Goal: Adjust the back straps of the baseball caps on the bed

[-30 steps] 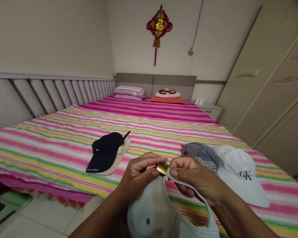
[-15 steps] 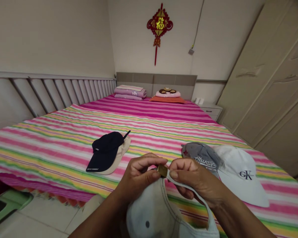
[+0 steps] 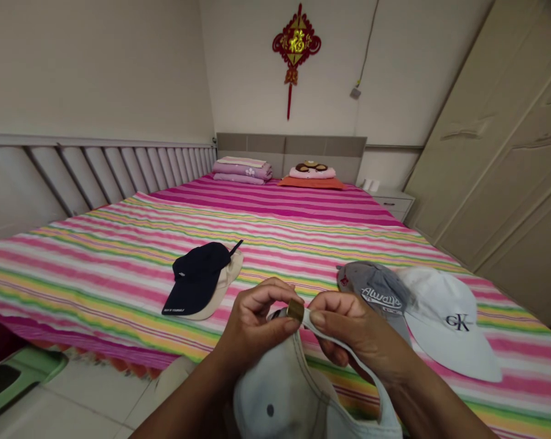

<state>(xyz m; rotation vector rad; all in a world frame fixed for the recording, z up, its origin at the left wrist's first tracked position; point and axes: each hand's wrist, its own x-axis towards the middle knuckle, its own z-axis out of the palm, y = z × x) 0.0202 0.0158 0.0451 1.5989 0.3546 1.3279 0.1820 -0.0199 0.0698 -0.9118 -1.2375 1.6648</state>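
Observation:
A light blue-grey cap (image 3: pixel 279 390) hangs at the bottom centre, its back strap raised between both hands. My left hand (image 3: pixel 257 320) pinches the strap end at a brass buckle (image 3: pixel 296 310). Just right of the buckle, my right hand (image 3: pixel 348 323) grips the pale strap (image 3: pixel 370 372) between thumb and fingers. The strap curves down from there to the cap's edge.
On the striped bed (image 3: pixel 279 244), a navy cap (image 3: pixel 199 277) overlaps a beige cap (image 3: pixel 229 280) at left. A grey cap (image 3: pixel 371 286) lies beside a white cap (image 3: pixel 453 323) at right. A green stool (image 3: pixel 28 372) stands lower left.
The buckle and my left fingers have shifted slightly left, and a bit of strap now shows left of the buckle. Both hands keep their hold. The view has shifted slightly.

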